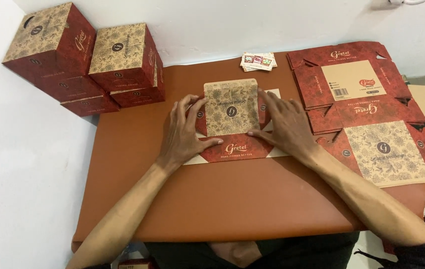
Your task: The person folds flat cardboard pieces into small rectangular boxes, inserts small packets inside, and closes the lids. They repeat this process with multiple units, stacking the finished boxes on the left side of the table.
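Flat box blank (232, 119), the red-and-kraft printed cardboard kind, sits mid-counter (212, 199) on the brown surface, and both hands are pressed down on it. Looks to me like the creasing stage: side flaps getting folded in and flattened before the thing gets popped up into a cube. Left hand (185, 132) lies palm-down over the left edge, fingers spread toward the patterned centre panel, thumb reaching onto the red front strip. Right hand (282, 124) mirrors it on the right edge, fingers fanned and flat, thumb pointing inward along the strip. Neither hand is gripping anything, they're just open and pushing down. Both forearms come in from the bottom of the view at an angle, wrists low. My guess is the next move needs the fingers to hook under those side panels and lift them upright while keeping the base pinned, so the creases have to be sharp first. Finished boxes (83, 57) are stacked at the far left, a pile of unfolded blanks (367, 114) sits just right of the hands, and a small stack of cards (258, 62) is near the wall.
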